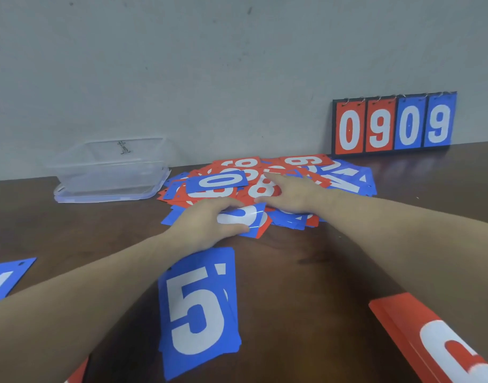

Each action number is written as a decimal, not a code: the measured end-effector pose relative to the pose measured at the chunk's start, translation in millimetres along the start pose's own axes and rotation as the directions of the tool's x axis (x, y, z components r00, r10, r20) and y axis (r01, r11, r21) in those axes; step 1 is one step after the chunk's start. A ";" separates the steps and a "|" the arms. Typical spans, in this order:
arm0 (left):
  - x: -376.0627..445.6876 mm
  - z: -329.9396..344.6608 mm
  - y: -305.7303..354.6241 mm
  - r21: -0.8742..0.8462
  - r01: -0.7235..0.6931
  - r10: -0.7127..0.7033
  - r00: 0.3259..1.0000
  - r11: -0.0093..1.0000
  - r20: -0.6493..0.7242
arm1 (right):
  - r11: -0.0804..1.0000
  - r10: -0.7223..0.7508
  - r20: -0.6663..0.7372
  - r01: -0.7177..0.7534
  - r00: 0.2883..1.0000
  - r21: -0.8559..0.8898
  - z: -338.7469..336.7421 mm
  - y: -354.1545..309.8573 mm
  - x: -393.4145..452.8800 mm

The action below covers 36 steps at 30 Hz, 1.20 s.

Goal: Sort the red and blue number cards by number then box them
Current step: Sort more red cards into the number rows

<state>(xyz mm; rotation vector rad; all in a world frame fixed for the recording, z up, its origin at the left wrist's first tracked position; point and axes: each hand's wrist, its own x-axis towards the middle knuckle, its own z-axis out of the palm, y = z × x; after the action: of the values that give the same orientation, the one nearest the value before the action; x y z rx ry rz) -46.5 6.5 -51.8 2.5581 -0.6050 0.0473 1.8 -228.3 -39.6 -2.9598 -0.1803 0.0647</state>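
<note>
Clearly sorting has only begun: beside the pile [267,186] the left hand [209,225] grips a blue card [244,218], the right hand [292,194] rests flat on it, the box [110,172] stays unfilled.

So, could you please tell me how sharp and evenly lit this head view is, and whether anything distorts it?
Head view: soft, even light with faint shadows; mild glare on the dark table near the scoreboard; the wide lens bows the table edge; the pile of cards and both hands look slightly blurred; the clear box is hard to outline.
</note>
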 end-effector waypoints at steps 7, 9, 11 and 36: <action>-2.6 -16.6 2.7 -0.115 0.040 -0.056 0.989 0.993 -0.140 | 0.999 -0.027 -0.058 0.024 0.998 -0.047 -0.6 -5.7 -8.2; -4.4 -23.5 8.8 -0.173 0.040 -0.073 0.980 0.984 -0.188 | 0.999 -0.024 -0.081 0.021 0.996 -0.035 0.5 -9.4 -11.5; -7.4 -28.8 13.0 -0.234 0.023 -0.076 0.972 0.972 -0.222 | 0.999 -0.016 -0.098 0.013 0.995 -0.033 2.7 -10.7 -14.0; -7.7 -51.9 4.6 -0.282 0.256 -0.303 0.943 0.924 -0.138 | 0.999 -0.021 -0.081 0.017 0.997 -0.038 -9.1 -20.5 -10.6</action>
<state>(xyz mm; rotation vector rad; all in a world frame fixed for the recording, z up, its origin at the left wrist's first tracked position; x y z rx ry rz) -51.2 31.3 -5.5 2.3250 -0.1579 0.0915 -10.6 -211.1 -26.7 -2.9910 -0.2008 -0.0621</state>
